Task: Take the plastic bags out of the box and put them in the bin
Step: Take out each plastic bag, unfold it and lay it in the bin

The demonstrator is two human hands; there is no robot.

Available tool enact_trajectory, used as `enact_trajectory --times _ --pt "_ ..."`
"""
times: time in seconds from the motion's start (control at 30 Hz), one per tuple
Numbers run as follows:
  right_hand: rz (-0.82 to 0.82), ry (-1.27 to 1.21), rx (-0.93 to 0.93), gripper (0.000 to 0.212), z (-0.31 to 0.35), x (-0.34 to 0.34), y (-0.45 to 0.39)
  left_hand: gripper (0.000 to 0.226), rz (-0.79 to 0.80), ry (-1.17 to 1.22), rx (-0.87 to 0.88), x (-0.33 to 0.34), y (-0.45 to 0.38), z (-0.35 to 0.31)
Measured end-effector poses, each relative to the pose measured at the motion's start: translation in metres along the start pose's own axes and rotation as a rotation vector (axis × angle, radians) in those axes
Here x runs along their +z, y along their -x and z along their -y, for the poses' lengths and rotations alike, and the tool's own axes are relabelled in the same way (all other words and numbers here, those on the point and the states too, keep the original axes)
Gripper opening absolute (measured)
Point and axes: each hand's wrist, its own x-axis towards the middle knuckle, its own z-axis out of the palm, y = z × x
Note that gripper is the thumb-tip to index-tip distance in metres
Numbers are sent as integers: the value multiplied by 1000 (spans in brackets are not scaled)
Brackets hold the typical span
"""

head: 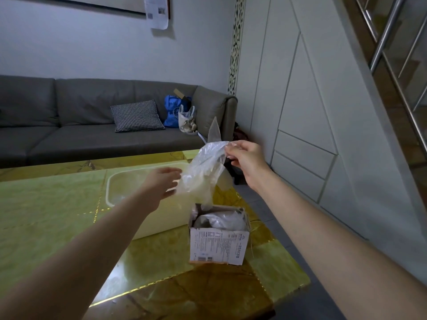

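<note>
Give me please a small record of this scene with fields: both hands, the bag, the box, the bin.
right hand: right hand pinches the top of the plastic bag
left hand: left hand open, fingers at the bag's side
bag: lifted above the box, lower end near its opening
box: cardboard box on the table, more plastic inside
bin: white bin behind the box, to its left

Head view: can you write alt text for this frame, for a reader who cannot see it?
The right hand pinches a clear plastic bag above an open cardboard box with more plastic inside, while the open left hand reaches toward the bag. The box stands on a glossy yellow-green table beside a cream bin.
</note>
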Motion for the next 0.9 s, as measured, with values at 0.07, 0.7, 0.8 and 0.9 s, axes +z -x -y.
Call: enact_trajectory --times 0.07,0.7,0.8,0.9 --pt "41 160 -97 8 5 0 0 32 28 31 16 -3 -3 -6" --pt "191 -214 97 21 13 -12 -2 15 315 151 1 19 -4 -14" --pt "28 -44 66 26 5 -16 -10 24 236 177 -60 10 -7 -15" --pt "-103 386 -180 25 1 -18 -15 25 36 182 -114 10 -6 -20"
